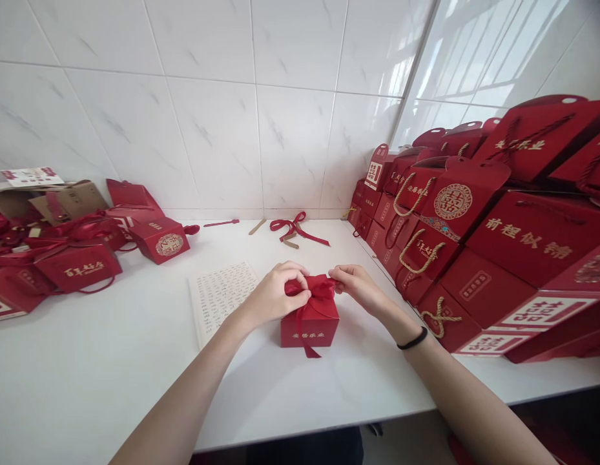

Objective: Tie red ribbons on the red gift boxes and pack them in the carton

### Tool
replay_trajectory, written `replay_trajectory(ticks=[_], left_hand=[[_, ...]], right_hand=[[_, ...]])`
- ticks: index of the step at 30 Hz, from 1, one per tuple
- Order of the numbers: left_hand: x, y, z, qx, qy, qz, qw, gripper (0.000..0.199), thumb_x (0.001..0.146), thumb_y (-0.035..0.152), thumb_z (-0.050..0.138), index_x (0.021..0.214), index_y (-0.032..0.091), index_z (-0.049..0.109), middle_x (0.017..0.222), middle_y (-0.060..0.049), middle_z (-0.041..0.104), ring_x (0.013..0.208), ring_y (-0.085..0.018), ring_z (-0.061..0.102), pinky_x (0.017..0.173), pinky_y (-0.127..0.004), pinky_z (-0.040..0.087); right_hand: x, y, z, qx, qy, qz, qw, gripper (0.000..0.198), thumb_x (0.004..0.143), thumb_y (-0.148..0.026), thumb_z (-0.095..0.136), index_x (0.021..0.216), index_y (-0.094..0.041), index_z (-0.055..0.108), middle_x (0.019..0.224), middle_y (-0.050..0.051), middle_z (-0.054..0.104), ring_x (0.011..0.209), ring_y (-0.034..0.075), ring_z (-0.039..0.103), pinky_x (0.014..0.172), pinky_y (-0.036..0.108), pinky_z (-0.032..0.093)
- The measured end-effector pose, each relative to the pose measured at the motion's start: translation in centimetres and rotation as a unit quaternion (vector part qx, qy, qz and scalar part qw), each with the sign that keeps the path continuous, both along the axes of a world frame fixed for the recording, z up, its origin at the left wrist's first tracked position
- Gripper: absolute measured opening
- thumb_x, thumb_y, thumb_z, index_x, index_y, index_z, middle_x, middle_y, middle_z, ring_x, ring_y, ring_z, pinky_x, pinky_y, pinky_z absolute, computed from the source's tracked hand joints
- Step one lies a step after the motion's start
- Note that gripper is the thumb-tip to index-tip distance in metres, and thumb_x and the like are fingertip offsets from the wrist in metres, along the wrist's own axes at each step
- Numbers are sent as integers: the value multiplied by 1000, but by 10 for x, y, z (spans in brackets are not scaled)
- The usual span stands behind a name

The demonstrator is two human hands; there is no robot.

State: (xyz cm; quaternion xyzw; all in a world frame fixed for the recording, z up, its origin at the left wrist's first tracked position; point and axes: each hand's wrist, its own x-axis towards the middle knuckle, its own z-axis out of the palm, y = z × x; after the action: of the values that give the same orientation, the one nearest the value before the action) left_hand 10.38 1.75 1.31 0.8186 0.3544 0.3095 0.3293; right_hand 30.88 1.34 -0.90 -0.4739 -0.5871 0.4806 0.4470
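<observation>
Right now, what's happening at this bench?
A person is working a red ribbon on top of a small red gift box that sits on the white table. The left hand and right hand each pinch the ribbon at the bow, one on each side. A printed sheet lies just left of the box. Finished red boxes are stacked on the right, more boxes lie on the left, and a loose ribbon lies by the wall.
</observation>
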Motion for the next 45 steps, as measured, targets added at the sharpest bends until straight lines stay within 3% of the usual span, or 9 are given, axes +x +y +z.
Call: replay_trajectory(ticks=[7, 10, 16, 21, 29, 33, 39, 43, 45], left_hand=[[1, 0, -3, -9, 3, 35, 999, 10, 75, 24, 52, 66, 20, 56, 111, -4, 57, 101, -23, 54, 92, -40, 42], [1, 0, -2, -5, 7, 37, 999, 10, 74, 23, 51, 66, 20, 56, 110, -4, 57, 103, -23, 53, 91, -40, 43], [0, 2, -2, 19, 7, 1, 1000, 7, 73, 25, 58, 80, 23, 60, 114, -2, 56, 112, -23, 47, 96, -40, 39], [1, 2, -2, -3, 0, 19, 1000, 13, 77, 30, 58, 69, 21, 59, 109, -2, 58, 108, -22, 48, 94, -39, 39], [3, 1, -3, -18, -27, 14, 999, 18, 81, 32, 55, 68, 20, 55, 102, -3, 59, 99, -21, 52, 88, -36, 39], [5, 2, -4, -43, -51, 25, 997, 24, 84, 34, 50, 66, 18, 49, 99, -3, 58, 96, -20, 53, 87, -36, 39], [6, 3, -6, -58, -41, 31, 997, 20, 82, 29, 51, 65, 18, 52, 101, -3, 58, 98, -21, 53, 88, -36, 39], [7, 3, -7, -70, -43, 23, 996, 22, 81, 31, 52, 63, 17, 52, 102, -4, 57, 94, -20, 55, 84, -36, 41], [7, 4, -9, -71, -51, 24, 996, 23, 80, 32, 54, 63, 17, 52, 102, -5, 57, 95, -21, 55, 84, -36, 41]], right_hand=[[21, -4, 9, -55, -5, 202, 978, 39, 73, -46, 69, 56, -14, 53, 51, -1, 53, 45, 9, 45, 45, 22, 33], [23, -6, 9, -76, -24, 251, 965, 37, 73, -45, 71, 61, -13, 58, 56, 2, 60, 38, 9, 48, 36, 20, 30], [15, -10, 11, -72, -26, 228, 971, 37, 71, -45, 73, 61, -13, 57, 51, 1, 60, 33, 8, 50, 29, 15, 25], [9, -16, 11, -90, -35, 220, 971, 41, 68, -46, 74, 58, -15, 51, 42, -2, 54, 29, 8, 46, 27, 14, 30], [7, -24, 12, -55, -39, 219, 973, 40, 74, -38, 69, 52, -16, 45, 40, -2, 53, 28, 7, 45, 26, 12, 30], [9, -24, 13, -63, -43, 249, 966, 36, 75, -34, 68, 52, -15, 48, 41, -1, 54, 29, 7, 46, 27, 11, 30], [11, -26, 13, -83, -54, 310, 945, 30, 78, -31, 67, 56, -13, 55, 45, 1, 59, 27, 7, 45, 27, 13, 31], [14, -24, 11, -104, -58, 346, 930, 33, 75, -38, 71, 58, -13, 57, 46, 2, 59, 29, 8, 46, 28, 15, 32], [15, -21, 10, -84, -42, 345, 934, 41, 73, -48, 70, 58, -12, 59, 41, 1, 54, 28, 9, 43, 27, 16, 29]])
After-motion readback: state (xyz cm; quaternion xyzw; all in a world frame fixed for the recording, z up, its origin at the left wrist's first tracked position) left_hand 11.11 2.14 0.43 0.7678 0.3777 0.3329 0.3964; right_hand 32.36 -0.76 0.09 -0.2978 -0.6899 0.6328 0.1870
